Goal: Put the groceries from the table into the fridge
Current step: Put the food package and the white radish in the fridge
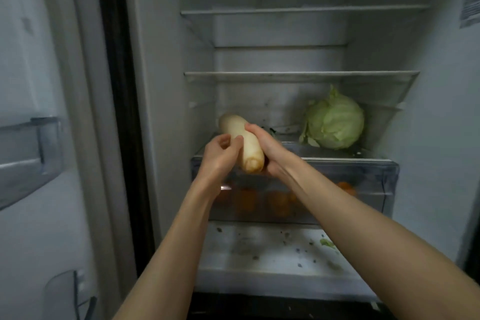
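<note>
The open fridge (161,86) fills the view. A pale, thick white radish (237,130) is held between both hands over the left front of the lowest shelf (291,147), its cut end toward me. My left hand (220,157) touches its left side with fingers curled around it. My right hand (267,149) wraps it from the right and below. A green cabbage (333,122) sits on the same shelf at the right rear.
Two upper shelves (301,74) hold nothing visible. A clear drawer (363,189) under the lowest shelf shows orange produce (246,200). The fridge floor (259,249) below has dark specks and a leaf scrap. The door (31,138) with its bins stands open at left.
</note>
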Tool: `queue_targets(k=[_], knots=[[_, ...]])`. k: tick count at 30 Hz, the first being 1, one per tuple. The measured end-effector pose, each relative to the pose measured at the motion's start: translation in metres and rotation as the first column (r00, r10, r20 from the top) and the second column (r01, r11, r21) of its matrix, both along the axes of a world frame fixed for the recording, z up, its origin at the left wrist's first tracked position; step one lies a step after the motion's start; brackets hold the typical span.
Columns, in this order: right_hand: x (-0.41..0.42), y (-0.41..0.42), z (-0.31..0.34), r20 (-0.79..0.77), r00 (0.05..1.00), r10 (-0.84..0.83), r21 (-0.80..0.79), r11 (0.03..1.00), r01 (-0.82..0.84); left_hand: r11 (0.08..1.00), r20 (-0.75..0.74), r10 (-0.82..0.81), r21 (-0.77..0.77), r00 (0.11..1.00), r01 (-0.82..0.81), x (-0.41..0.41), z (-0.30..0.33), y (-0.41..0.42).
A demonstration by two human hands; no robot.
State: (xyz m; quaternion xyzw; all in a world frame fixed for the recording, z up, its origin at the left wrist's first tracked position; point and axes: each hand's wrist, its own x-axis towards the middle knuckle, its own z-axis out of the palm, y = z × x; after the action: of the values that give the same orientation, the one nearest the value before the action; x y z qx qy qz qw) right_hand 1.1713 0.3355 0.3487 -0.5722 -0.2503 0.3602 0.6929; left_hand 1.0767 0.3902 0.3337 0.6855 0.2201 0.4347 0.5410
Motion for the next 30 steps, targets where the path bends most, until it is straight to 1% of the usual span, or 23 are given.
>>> queue_targets(k=[3, 5, 7, 11, 15, 17, 22, 27, 30], knots=[[0.019, 0.039, 0.006, -0.027, 1.000, -0.011, -0.056, 0.998, 0.009, 0.996, 0.027, 0.013, 0.085, 1.000, -0.015, 0.010, -0.006, 0.018], [0.030, 0.059, 0.009, -0.069, 0.997, -0.021, -0.083, 0.996, 0.015, 0.994, 0.050, 0.030, 0.104, 0.998, -0.035, 0.016, -0.007, 0.031], [0.040, 0.076, 0.010, -0.105, 0.994, -0.014, -0.111, 0.994, 0.003, 0.994, 0.046, 0.012, 0.109, 0.999, -0.017, 0.021, -0.008, 0.039], [0.056, 0.100, 0.012, -0.047, 0.999, -0.010, -0.191, 0.982, 0.001, 0.991, 0.017, -0.003, 0.133, 1.000, 0.000, 0.034, -0.011, 0.053], [0.068, 0.112, 0.015, -0.020, 1.000, 0.013, -0.223, 0.975, -0.017, 0.988, 0.018, 0.005, 0.151, 1.000, -0.008, 0.043, -0.009, 0.069], [0.073, 0.116, 0.020, 0.058, 0.998, 0.020, -0.253, 0.967, -0.005, 0.988, 0.008, 0.001, 0.153, 1.000, -0.003, 0.047, -0.006, 0.074], [0.084, 0.115, 0.028, 0.201, 0.978, 0.060, -0.290, 0.957, 0.000, 0.986, -0.068, 0.022, 0.167, 0.997, -0.010, 0.056, -0.003, 0.085], [0.098, 0.124, 0.020, 0.169, 0.985, 0.046, -0.262, 0.965, 0.000, 0.974, -0.197, 0.077, 0.224, 0.977, -0.032, 0.062, 0.003, 0.098], [0.098, 0.127, 0.017, 0.152, 0.988, 0.024, -0.248, 0.969, 0.015, 0.976, -0.235, 0.095, 0.212, 0.967, -0.044, 0.071, 0.003, 0.098]])
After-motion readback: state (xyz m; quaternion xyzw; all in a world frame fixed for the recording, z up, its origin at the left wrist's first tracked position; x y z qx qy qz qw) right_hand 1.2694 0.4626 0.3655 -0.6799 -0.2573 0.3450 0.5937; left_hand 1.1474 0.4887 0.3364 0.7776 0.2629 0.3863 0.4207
